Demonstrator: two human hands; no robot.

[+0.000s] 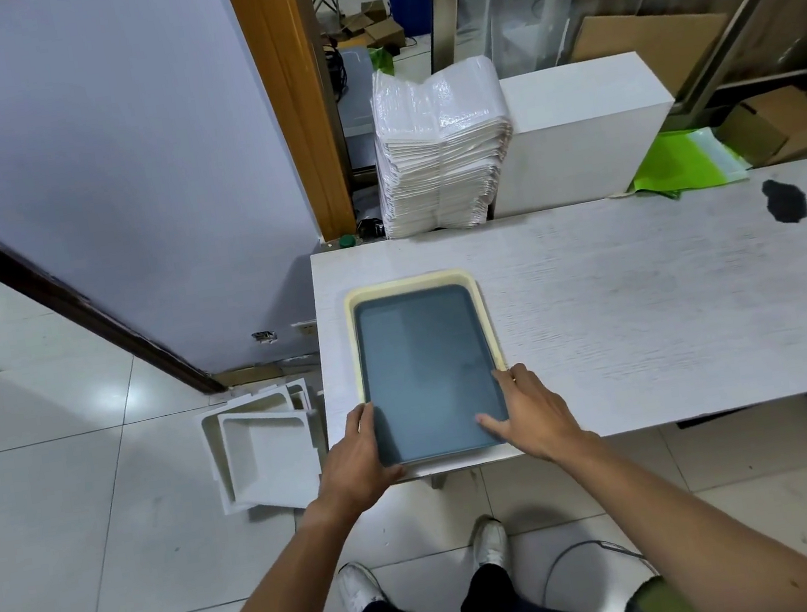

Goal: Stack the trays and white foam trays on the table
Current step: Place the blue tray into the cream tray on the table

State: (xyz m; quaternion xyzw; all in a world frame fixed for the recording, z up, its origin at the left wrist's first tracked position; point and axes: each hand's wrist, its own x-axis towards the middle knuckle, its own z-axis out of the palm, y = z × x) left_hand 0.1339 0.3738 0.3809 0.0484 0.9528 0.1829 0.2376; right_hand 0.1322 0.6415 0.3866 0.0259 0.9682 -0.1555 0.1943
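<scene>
White foam trays lie heaped on the floor tiles, left of the table. Your left hand grips the near-left edge of the grey-blue tray, fingers curled round the rim. That tray sits nested inside a cream tray at the table's near-left corner. Your right hand holds the near-right edge, thumb laid on the tray floor, fingers outside the rim. Padded mailer stack and white box behind the table. Black stain far right.
</scene>
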